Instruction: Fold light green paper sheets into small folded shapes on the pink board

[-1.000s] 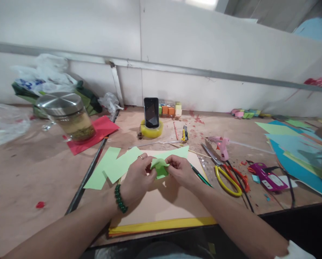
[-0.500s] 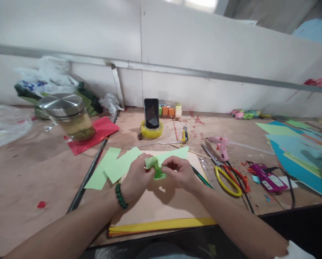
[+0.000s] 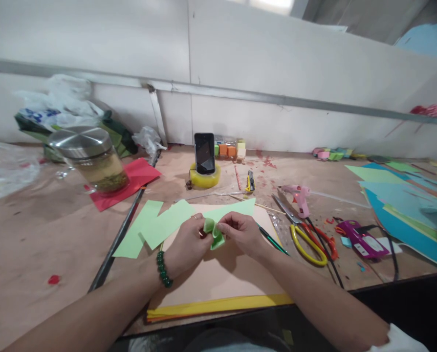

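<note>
A small piece of light green paper (image 3: 216, 240), curled and folded, is pinched between my two hands above the paper stack. My left hand (image 3: 189, 239), with a green bead bracelet (image 3: 163, 269) at the wrist, grips its left side. The fingertips of my right hand (image 3: 243, 233) are closed on its right edge. Beneath both hands lies a stack of pale peach sheets (image 3: 218, 283) with yellow edges at the front. Flat light green sheets (image 3: 170, 222) lie just behind and to the left of my hands.
Right of the stack are a green pen (image 3: 273, 239), yellow-handled scissors (image 3: 308, 247), a pink glue gun (image 3: 299, 198) and a purple device (image 3: 363, 239). Behind stand a phone (image 3: 204, 154) on a yellow tape roll (image 3: 204, 177) and a cutter (image 3: 250, 181). A glass tea jar (image 3: 104, 168) stands left on red paper (image 3: 141, 176).
The green paper has turned in my fingers, and its upper part now looks more tightly curled into a fold. My left hand has shifted slightly to the right.
</note>
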